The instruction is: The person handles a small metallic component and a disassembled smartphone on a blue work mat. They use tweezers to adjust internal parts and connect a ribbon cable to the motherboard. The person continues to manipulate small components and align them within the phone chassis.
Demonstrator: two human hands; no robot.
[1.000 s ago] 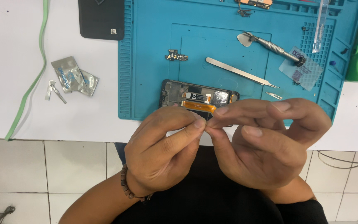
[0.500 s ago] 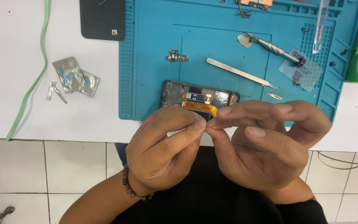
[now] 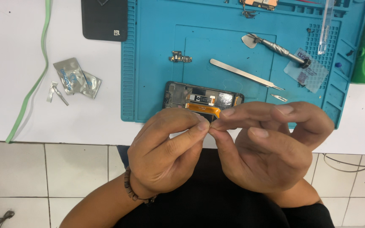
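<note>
1. While seen from the head view, the left hand (image 3: 165, 156) and right hand (image 3: 267, 147) are pressed fingertip to fingertip, pinching something too small to be identified, just above the opened phone (image 3: 201, 99) on the blue mat (image 3: 157, 67).
2. A fine-handling step is judged in hand; steady fingers are called for next.
3. Tweezers (image 3: 246, 74) lie near.

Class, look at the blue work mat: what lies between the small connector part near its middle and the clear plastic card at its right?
In the head view, between the small connector part and the clear plastic card lie the metal tweezers; the metal pry tool sits just above that line.
</note>
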